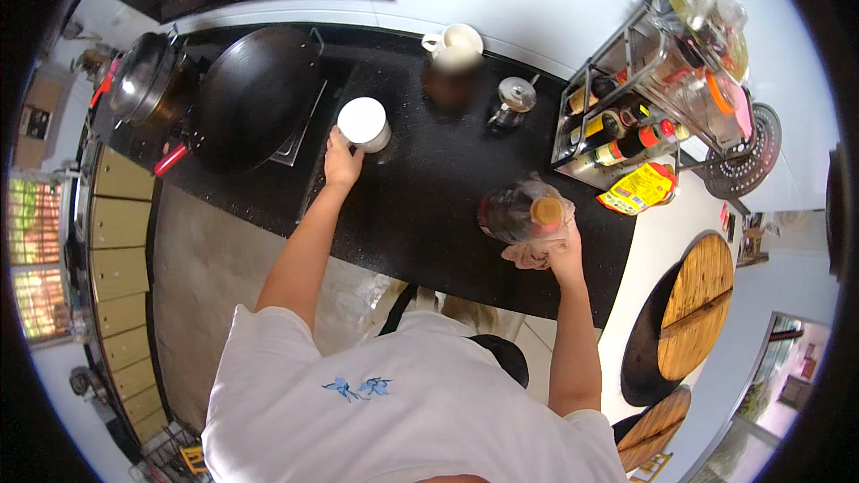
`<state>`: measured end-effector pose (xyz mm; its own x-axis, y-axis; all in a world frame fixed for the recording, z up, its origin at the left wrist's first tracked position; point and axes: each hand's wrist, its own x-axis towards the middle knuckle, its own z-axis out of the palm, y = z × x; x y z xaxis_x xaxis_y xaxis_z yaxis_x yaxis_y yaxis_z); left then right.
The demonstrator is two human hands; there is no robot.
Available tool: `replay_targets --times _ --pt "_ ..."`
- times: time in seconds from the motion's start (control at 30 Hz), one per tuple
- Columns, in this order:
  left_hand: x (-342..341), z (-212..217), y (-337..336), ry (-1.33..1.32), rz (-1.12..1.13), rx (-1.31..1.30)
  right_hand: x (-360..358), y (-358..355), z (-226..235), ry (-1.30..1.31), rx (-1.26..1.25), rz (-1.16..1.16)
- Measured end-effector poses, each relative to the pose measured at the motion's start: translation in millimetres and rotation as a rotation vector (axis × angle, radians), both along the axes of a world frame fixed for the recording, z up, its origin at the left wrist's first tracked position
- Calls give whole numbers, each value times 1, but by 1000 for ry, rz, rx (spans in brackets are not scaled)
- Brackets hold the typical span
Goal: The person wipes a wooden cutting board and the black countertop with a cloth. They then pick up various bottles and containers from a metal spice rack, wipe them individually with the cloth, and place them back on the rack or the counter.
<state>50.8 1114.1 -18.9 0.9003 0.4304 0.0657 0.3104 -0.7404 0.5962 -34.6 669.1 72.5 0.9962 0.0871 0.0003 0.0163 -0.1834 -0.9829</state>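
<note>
On the black counter (pixel 420 188), my left hand (pixel 342 161) curls round the near side of a white-lidded canister (pixel 362 121), thumb and fingers against its wall. To the right, my right hand (pixel 565 255) grips a large clear plastic bottle (pixel 510 219) with an orange cap, dark at its base. A crumpled pinkish-brown cloth (pixel 530 255) is bunched between that hand and the bottle. Whether the bottle's base touches the counter I cannot tell.
A black wok (pixel 255 98) and a lidded pot (pixel 143 80) stand at the left. White mugs (pixel 463 38), partly blurred, and a small metal pot (pixel 515 100) are at the back. A metal rack (pixel 617 80) with bottles and a yellow packet (pixel 637 190) are at the right.
</note>
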Motion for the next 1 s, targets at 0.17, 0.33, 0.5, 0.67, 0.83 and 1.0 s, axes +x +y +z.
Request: replay_targets --times 0.17,0.33,0.5,0.67,0.83,1.0 --pt "11 6 -19 77 -83 27 -14 -2 -21 -31 -58 -85" --pt "9 19 -68 106 -230 15 -16 1 -41 -149 -213 -229" --pt "21 26 -119 207 -340 9 -2 -4 -46 -173 -212 -263" --pt "33 21 -153 161 -369 71 24 -2 -50 -260 -190 -305" --pt "39 23 -171 182 -340 101 59 4 -34 -376 -205 -299" --pt "53 33 -184 196 -298 81 79 21 -29 -310 -214 -283"
